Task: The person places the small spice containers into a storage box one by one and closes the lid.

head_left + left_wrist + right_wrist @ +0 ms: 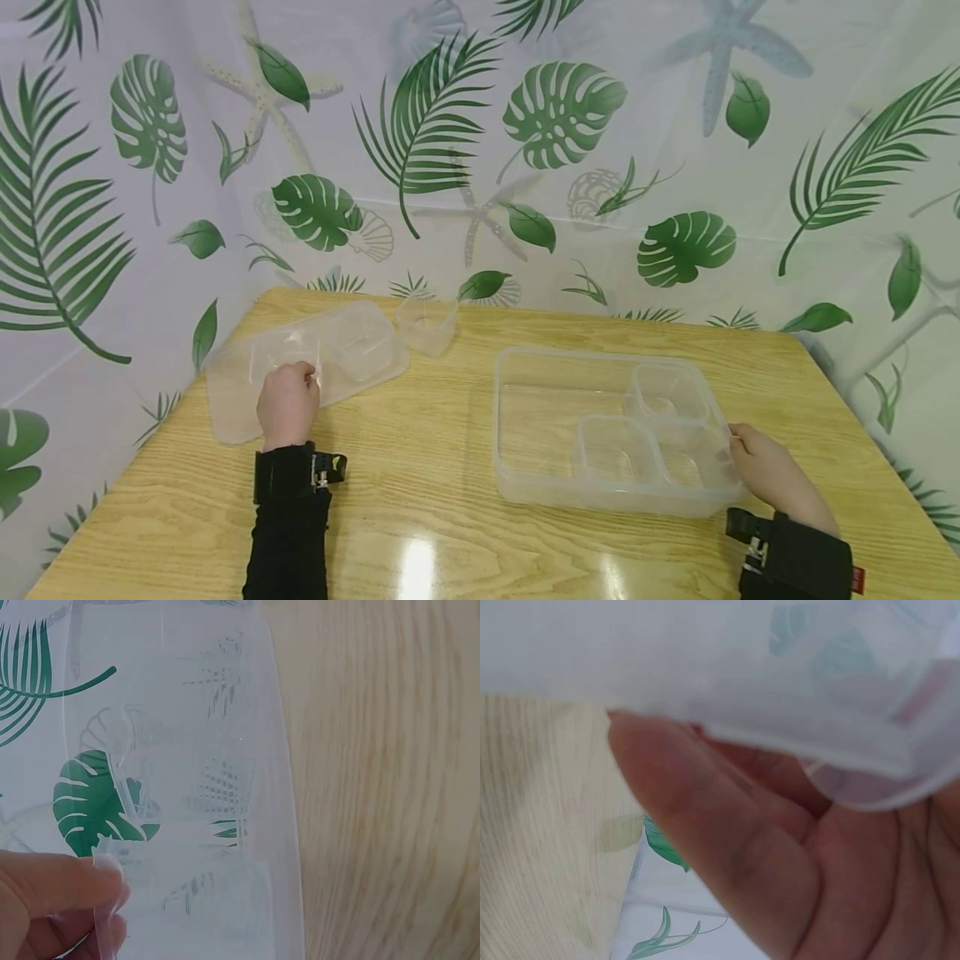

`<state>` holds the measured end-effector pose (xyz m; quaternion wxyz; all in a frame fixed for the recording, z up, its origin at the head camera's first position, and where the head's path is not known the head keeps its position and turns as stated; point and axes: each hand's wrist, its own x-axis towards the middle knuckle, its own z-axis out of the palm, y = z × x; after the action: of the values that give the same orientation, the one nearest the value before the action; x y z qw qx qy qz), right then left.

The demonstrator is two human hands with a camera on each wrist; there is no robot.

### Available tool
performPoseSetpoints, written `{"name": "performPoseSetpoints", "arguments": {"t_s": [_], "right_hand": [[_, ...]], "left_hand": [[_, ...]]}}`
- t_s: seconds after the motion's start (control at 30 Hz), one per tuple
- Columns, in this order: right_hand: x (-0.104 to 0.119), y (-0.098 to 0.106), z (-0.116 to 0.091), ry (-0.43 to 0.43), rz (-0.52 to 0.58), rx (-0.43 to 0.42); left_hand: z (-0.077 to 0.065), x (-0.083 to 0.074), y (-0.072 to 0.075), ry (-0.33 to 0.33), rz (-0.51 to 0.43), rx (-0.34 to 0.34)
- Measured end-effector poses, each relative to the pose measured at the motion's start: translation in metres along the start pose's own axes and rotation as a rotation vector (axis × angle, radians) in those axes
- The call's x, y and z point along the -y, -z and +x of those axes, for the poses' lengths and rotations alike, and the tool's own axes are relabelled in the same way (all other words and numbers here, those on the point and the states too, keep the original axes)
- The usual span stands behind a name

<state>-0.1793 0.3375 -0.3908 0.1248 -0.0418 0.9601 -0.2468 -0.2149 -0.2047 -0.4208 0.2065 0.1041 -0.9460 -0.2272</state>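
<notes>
My left hand (287,406) pinches the edge of a small clear plastic container (281,346) over a flat translucent lid (228,408). In the left wrist view the thumb and fingers (67,881) grip its thin wall. Beside it on the lid stands a second small container (360,340). At the right, a large clear plastic box (497,425) holds three small containers, one at its back right (671,396) and two along its front. My right hand (776,475) grips the box's right side, thumb outside in the right wrist view; its other fingers are partly hidden.
Another small clear container (427,323) stands on the wooden table (420,467) just right of the lid. A leaf-printed cloth (480,167) hangs behind the table and along its sides.
</notes>
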Motion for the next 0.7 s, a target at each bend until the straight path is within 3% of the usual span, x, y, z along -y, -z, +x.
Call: {"name": "performPoseSetpoints", "arguments": {"t_s": [0.7], "right_hand": [[0.0005, 0.0, -0.0001, -0.022, 0.009, 0.028]], "left_hand": [[-0.0032, -0.0071, 0.0026, -0.005, -0.066, -0.08]]}}
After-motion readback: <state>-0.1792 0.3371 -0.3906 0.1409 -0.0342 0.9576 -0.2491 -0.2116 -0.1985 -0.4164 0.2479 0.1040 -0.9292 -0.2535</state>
